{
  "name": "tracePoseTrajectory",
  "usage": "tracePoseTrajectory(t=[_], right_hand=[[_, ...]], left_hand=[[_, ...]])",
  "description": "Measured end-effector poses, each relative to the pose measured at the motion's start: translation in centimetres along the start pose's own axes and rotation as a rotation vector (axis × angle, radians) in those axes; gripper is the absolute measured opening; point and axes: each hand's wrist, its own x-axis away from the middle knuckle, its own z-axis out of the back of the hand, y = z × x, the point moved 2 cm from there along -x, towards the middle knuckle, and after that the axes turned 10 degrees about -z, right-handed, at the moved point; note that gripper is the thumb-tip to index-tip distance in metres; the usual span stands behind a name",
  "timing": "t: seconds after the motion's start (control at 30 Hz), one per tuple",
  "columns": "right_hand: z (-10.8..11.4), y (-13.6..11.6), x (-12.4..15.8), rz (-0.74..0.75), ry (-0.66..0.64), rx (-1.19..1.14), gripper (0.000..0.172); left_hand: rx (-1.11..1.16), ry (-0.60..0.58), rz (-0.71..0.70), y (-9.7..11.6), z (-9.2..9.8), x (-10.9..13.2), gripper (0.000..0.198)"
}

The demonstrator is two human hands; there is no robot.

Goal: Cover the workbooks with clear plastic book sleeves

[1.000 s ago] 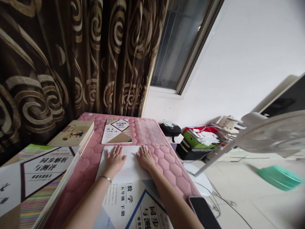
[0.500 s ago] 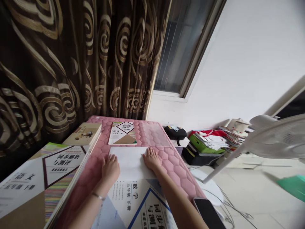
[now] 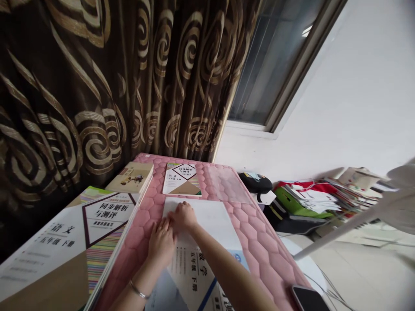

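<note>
A white and blue maths workbook [image 3: 183, 272] lies on the pink mat, its far part a plain white surface [image 3: 210, 216]; I cannot tell whether that is a separate sheet. My left hand [image 3: 161, 242], with a silver bangle at the wrist, rests along its left edge, fingers stretched forward. My right hand [image 3: 183, 216] is on the white part near that same edge, its fingers bent and pointing left. Its fingertips are blurred and meet the left hand's fingers. Whether they pinch anything is hidden.
On the left lie a large workbook [image 3: 65, 233] and a tan book [image 3: 132, 176]. A smaller workbook [image 3: 182, 179] lies ahead on the pink mat [image 3: 256, 242]. A phone [image 3: 308, 298] is at the near right edge. Beyond stand a black case [image 3: 256, 183] and a fan's pole [image 3: 337, 231].
My right hand has moved left across the white surface, from its right side to beside my left hand, and its fingers have bent. The view has shifted, so things appear further right.
</note>
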Motion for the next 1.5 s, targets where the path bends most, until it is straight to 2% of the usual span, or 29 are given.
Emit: tracePoseTrajectory(t=[0.1,0.23,0.33,0.43,0.57,0.67,0.8,0.9,1.0,1.17,1.3,1.5], right_hand=[[-0.8,-2.3,-2.2,-0.021,-0.043,-0.018,0.048],[-0.5,-3.0,-5.9,-0.103,-0.031,0.012,0.054],[-0.3,-3.2,-7.2,-0.142,-0.004,0.025,0.056],[-0.7,-3.3,-6.7,-0.136,0.010,0.024,0.049],[-1.4,-2.5,-4.3,-0.056,-0.045,0.021,0.038],[-1.6,-1.9,-3.5,-0.019,-0.095,0.030,0.036],[-1.4,-2.4,-5.0,-0.069,-0.072,0.041,0.045],[-1.2,-3.3,-6.8,-0.129,-0.020,0.029,0.055],[-1.4,-3.7,-7.3,-0.149,0.004,0.010,0.062],[-1.6,-3.0,-5.0,-0.064,-0.012,-0.010,0.040],[-1.7,-2.1,-3.5,0.010,-0.075,-0.010,0.042],[-1.4,-2.8,-5.8,-0.055,-0.022,0.015,0.045]], left_hand=[[0.023,0.023,0.004,-0.2,-0.8,0.1,0.048],[0.052,0.092,0.013,-0.4,-1.7,0.2,0.048],[0.039,0.179,-0.001,-0.3,-2.0,0.4,0.046],[0.038,0.221,-0.004,-0.3,-2.0,0.5,0.044],[0.062,0.187,-0.008,-0.4,-1.8,0.4,0.045],[0.082,0.161,-0.009,-0.3,-1.8,0.3,0.047],[0.095,0.157,0.009,-0.2,-2.1,0.3,0.046],[0.079,0.202,0.017,-0.2,-2.2,0.4,0.045],[0.065,0.231,-0.009,-0.3,-2.1,0.5,0.044],[0.068,0.206,-0.020,-0.4,-1.6,0.4,0.043],[0.060,0.219,-0.012,-0.2,-1.4,0.3,0.043],[0.065,0.272,-0.014,-0.2,-2.0,0.3,0.041]])
